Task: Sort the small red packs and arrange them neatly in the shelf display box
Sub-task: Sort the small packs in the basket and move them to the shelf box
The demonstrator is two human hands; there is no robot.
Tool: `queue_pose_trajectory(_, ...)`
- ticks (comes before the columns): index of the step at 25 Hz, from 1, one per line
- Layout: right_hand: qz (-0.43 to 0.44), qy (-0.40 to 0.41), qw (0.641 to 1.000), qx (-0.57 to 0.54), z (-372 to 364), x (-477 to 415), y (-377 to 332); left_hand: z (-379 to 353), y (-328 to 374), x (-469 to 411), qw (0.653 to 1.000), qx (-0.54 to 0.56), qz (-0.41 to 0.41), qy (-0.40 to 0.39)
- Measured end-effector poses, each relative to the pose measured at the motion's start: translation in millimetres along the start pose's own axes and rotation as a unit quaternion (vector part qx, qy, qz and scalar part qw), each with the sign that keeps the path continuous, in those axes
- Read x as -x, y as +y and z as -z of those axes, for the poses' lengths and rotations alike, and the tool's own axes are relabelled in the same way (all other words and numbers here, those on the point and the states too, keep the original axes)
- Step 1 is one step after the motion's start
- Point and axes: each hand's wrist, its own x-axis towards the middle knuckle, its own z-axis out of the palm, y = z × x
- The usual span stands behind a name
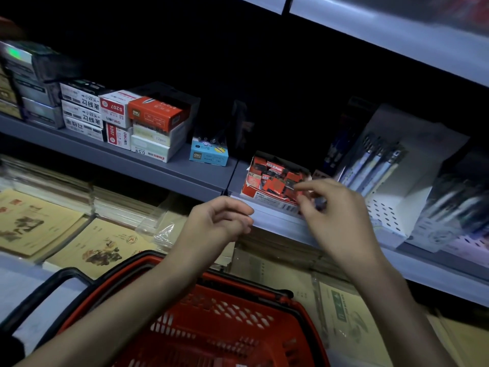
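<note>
A red display box (252, 187) sits at the front edge of the grey shelf (169, 170). Several small red packs (275, 178) lie jumbled inside it. My right hand (336, 215) hovers at the box's right front corner with thumb and fingers curled close together; whether it pinches a pack is unclear. My left hand (219, 221) is just below and left of the box, near the shelf's price rail (267, 210), its fingers loosely curled and holding nothing that I can see.
A red shopping basket (211, 321) hangs below my arms. Stacked stationery boxes (119, 115) and a small blue box (209, 153) stand to the left on the shelf. A white holder of pens (383, 176) stands right of the red box. Yellow notebooks (53, 229) lie below.
</note>
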Motion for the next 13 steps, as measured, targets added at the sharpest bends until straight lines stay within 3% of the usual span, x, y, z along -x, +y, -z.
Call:
queue_pose_trajectory(3,0.03,-0.029,0.999,-0.003,-3.3,29.5,-11.0,0.0,-9.5,6.8,0.987,-0.139,-0.084,-0.017)
queue_pose_trajectory(7,0.114,0.031,0.992,0.055,-4.5,66.4,-15.4,12.9,-21.0,22.6,0.911,-0.369,-0.181,-0.045)
queue_pose_trajectory(13,0.087,-0.141,0.982,0.094,-33.7,115.6,8.5,34.0,-44.7,50.3,0.8,-0.566,-0.174,-0.094)
